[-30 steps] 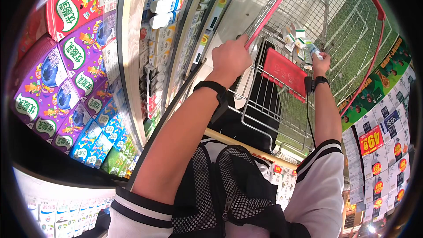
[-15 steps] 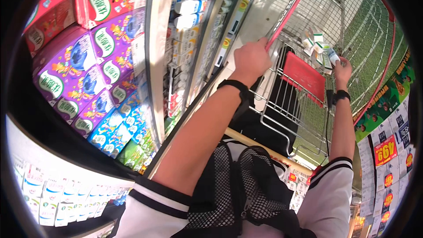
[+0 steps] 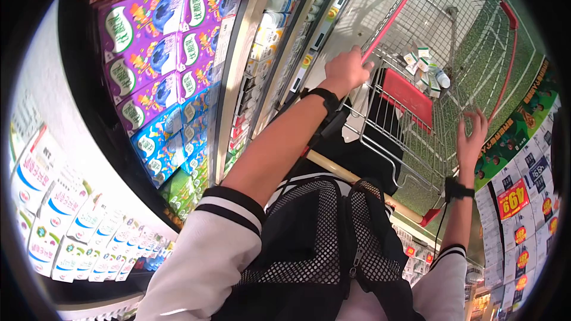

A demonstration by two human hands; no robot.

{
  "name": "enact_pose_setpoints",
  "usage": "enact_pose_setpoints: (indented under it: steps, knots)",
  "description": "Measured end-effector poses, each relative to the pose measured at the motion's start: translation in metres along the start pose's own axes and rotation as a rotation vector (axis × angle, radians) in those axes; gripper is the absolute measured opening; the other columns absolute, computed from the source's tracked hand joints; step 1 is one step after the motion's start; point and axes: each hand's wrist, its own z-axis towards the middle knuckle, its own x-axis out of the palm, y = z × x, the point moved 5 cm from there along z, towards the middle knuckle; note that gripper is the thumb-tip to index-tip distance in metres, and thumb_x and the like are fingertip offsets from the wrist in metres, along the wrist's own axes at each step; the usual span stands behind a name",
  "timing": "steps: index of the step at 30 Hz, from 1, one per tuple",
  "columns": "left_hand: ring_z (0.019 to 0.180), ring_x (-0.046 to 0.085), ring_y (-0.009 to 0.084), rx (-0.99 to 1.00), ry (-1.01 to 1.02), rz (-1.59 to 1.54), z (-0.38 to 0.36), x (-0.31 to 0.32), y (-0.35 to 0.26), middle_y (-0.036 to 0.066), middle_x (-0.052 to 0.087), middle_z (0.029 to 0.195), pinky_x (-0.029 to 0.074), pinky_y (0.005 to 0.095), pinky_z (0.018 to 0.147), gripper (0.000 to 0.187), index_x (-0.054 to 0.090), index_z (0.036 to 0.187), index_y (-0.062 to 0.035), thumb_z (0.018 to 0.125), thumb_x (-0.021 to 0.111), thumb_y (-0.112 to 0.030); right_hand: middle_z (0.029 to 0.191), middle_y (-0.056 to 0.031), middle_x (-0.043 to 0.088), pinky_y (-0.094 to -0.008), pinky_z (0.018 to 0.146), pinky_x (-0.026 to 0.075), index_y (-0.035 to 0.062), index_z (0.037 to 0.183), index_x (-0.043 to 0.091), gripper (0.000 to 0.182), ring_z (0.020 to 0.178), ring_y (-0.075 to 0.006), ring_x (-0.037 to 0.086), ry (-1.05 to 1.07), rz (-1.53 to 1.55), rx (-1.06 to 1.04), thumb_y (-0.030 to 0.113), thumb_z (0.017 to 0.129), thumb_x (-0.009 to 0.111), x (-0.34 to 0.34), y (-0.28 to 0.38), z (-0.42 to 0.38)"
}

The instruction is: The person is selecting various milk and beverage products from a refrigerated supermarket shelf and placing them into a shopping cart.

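My left hand (image 3: 347,72) is closed round the near left end of the red-edged rim of a wire shopping cart (image 3: 397,1). My right hand (image 3: 471,137) holds nothing, its fingers apart and bent, near the right rim at the cart's near side. Inside the basket lie several small white-and-green cartons (image 3: 423,64) in a loose heap. A white bottle (image 3: 442,78) rests against them on the right. The red panel of the child seat (image 3: 408,98) stands between these goods and me.
Shelves of purple drink boxes (image 3: 156,53) and blue boxes (image 3: 157,142) line the left. White cartons (image 3: 62,202) stand at lower left. A price-tagged poster (image 3: 523,202) hangs at right. A black mesh bag (image 3: 303,220) is on my chest.
My right hand has let go of the white bottle, which now lies among the cartons, and has moved back toward me. My left hand keeps its grip on the rim.
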Motion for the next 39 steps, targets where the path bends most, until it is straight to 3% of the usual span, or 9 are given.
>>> enact_pose_setpoints:
  steps: [5, 8, 15, 17, 24, 26, 29, 34, 39]
  knots:
    - [0.116, 0.065, 0.0412, 0.095, 0.168, -0.215, -0.052, -0.019, 0.022, 0.023, 0.068, 0.124, 0.052, 0.0506, 0.094, 0.059, 0.055, 0.134, -0.0029, 0.095, 0.068, -0.046, 0.145, -0.0233, 0.05, -0.0488, 0.117, 0.034, 0.0045, 0.121, 0.063, 0.031, 0.142, -0.0409, 0.043, -0.132, -0.06, 0.041, 0.014, 0.093, 0.07, -0.037, -0.007, -0.08]
    - [0.111, 0.065, 0.0421, 0.271, -0.116, -0.295, -0.086, -0.011, 0.057, 0.023, 0.069, 0.115, 0.051, 0.0489, 0.095, 0.053, 0.056, 0.133, -0.0033, 0.095, 0.069, -0.039, 0.146, -0.0243, 0.049, -0.0498, 0.115, 0.034, 0.0011, 0.128, 0.059, 0.041, 0.141, -0.0416, 0.042, -0.294, -0.175, 0.113, 0.016, 0.092, 0.071, -0.034, -0.025, -0.138]
    - [0.11, 0.067, 0.0448, -0.041, 0.002, -0.567, -0.135, 0.03, 0.107, 0.026, 0.072, 0.109, 0.052, 0.0491, 0.094, 0.063, 0.056, 0.134, -0.003, 0.101, 0.053, -0.057, 0.123, -0.0186, 0.065, -0.0403, 0.098, 0.047, -0.003, 0.137, 0.054, 0.058, 0.114, -0.0262, 0.062, -0.081, 0.344, 0.633, 0.042, 0.101, 0.066, 0.006, -0.06, -0.236]
    - [0.108, 0.069, 0.0458, 0.026, -0.03, -0.55, -0.14, 0.028, 0.105, 0.025, 0.074, 0.107, 0.053, 0.0505, 0.093, 0.065, 0.056, 0.134, -0.0049, 0.102, 0.05, -0.061, 0.117, -0.0163, 0.068, -0.0385, 0.093, 0.05, -0.0023, 0.136, 0.055, 0.061, 0.106, -0.0232, 0.065, 0.012, 0.346, 0.745, 0.045, 0.099, 0.068, 0.004, -0.072, -0.247]
    - [0.106, 0.07, 0.0432, -0.05, -0.009, -0.446, -0.165, 0.034, 0.114, 0.021, 0.075, 0.104, 0.054, 0.052, 0.091, 0.069, 0.055, 0.137, -0.0107, 0.101, 0.043, -0.069, 0.108, -0.0162, 0.07, -0.0347, 0.083, 0.054, 0.0003, 0.139, 0.055, 0.063, 0.102, -0.0205, 0.068, -0.136, 0.394, 0.717, 0.049, 0.1, 0.066, 0.004, -0.053, -0.253]
    - [0.06, 0.072, 0.0225, -0.073, -0.125, -0.322, -0.166, 0.042, 0.123, 0.007, 0.076, 0.077, 0.056, 0.0402, 0.065, 0.071, 0.058, 0.131, -0.0098, 0.099, 0.047, -0.072, 0.099, -0.0143, 0.071, -0.0339, 0.071, 0.057, 0.0018, 0.141, 0.052, 0.064, 0.084, -0.019, 0.07, -0.094, 0.424, 0.697, 0.051, 0.102, 0.063, 0.004, -0.051, -0.251]
    - [0.063, 0.073, 0.0237, -0.218, -0.021, -0.345, -0.176, 0.036, 0.125, 0.007, 0.075, 0.076, 0.056, 0.0406, 0.069, 0.077, 0.059, 0.128, -0.0071, 0.097, 0.045, -0.076, 0.094, -0.0136, 0.071, -0.0347, 0.062, 0.059, 0.0034, 0.141, 0.05, 0.063, 0.064, -0.0178, 0.067, 0.057, 0.495, 0.726, 0.052, 0.103, 0.061, -0.005, -0.038, -0.248]
    - [0.101, 0.071, 0.043, -0.137, -0.227, -0.184, -0.186, 0.035, 0.116, 0.023, 0.075, 0.099, 0.055, 0.0529, 0.087, 0.075, 0.071, 0.097, -0.0012, 0.101, 0.043, -0.071, 0.083, -0.0125, 0.069, -0.0301, 0.053, 0.05, 0.0022, 0.136, 0.052, 0.059, 0.054, -0.0154, 0.062, 0.056, 0.506, 0.675, 0.052, 0.104, 0.058, -0.009, -0.033, -0.243]
    - [0.09, 0.071, 0.0447, -0.105, -0.266, -0.086, -0.179, 0.034, 0.109, 0.025, 0.073, 0.092, 0.055, 0.054, 0.075, 0.072, 0.072, 0.088, -0.0015, 0.102, 0.045, -0.067, 0.078, -0.0132, 0.07, -0.0347, 0.063, 0.05, 0.0013, 0.135, 0.052, 0.058, 0.066, -0.0203, 0.065, 0.023, 0.334, 0.557, 0.05, 0.105, 0.058, -0.006, -0.048, -0.24]
